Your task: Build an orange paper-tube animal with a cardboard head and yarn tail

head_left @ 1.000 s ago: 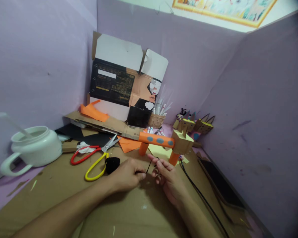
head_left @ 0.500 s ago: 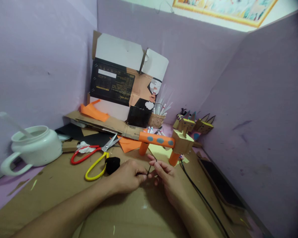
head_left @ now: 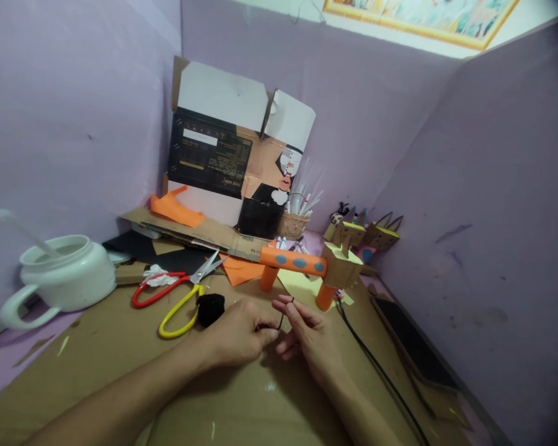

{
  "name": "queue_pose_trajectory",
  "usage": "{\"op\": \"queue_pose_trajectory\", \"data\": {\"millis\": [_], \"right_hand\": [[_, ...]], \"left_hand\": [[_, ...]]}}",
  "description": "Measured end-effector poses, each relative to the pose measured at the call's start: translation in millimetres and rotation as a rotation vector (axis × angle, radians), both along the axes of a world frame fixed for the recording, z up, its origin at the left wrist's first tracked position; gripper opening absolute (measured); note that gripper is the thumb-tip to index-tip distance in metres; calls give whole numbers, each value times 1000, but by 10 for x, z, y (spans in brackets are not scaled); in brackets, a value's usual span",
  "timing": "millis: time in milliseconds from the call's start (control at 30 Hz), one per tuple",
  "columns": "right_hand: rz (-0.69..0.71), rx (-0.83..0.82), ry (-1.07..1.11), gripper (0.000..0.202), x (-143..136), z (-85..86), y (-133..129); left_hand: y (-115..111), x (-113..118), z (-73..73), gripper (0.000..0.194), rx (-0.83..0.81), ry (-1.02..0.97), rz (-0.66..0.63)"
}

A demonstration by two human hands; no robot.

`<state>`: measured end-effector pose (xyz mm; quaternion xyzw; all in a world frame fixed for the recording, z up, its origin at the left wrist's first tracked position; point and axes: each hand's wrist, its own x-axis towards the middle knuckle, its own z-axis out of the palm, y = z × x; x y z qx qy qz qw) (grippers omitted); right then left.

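Black yarn (head_left: 281, 321) runs as a thin strand between my two hands above the cardboard. My left hand (head_left: 246, 328) is closed, pinching the strand between thumb and forefinger. A turn of the yarn goes round a finger of my right hand (head_left: 307, 328), whose thumb presses against that finger while the lower fingers curl loosely. Just left of my left hand lies a black yarn ball (head_left: 211, 310), touching the yellow handle of the scissors (head_left: 180, 297), which have one red and one yellow handle. Behind my hands stands an orange paper-tube animal (head_left: 302, 263) with a cardboard box head.
A white mug (head_left: 67, 279) stands at the left. Orange paper (head_left: 242, 271) and cardboard pieces lie behind the scissors. A black cable (head_left: 376, 368) and a dark flat device (head_left: 413, 341) are at the right. A basket of markers (head_left: 294, 224) sits at the back.
My right hand's fingers have shifted and bent, and the strand now goes round a finger nearer its tip. My left hand has stayed almost in place, still pinching the yarn.
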<state>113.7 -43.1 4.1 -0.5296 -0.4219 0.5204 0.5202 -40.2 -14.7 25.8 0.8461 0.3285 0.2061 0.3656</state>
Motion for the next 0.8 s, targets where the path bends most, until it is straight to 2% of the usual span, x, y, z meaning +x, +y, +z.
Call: {"op": "queue_pose_trajectory", "data": {"millis": [167,333,500,800], "right_hand": [[42,47,-133,52,-23,-64,-10],[135,135,-247,43,2,-131,-8],[199,174,-256,37,15,-162,-13],[241,158,-308,41,10,-122,-30]], "left_hand": [[-8,-1,20,24,25,-87,-53],[-2,-15,24,20,147,-68,19],[2,-48,2,13,354,-23,114],[39,-109,30,13,489,-31,57]]}}
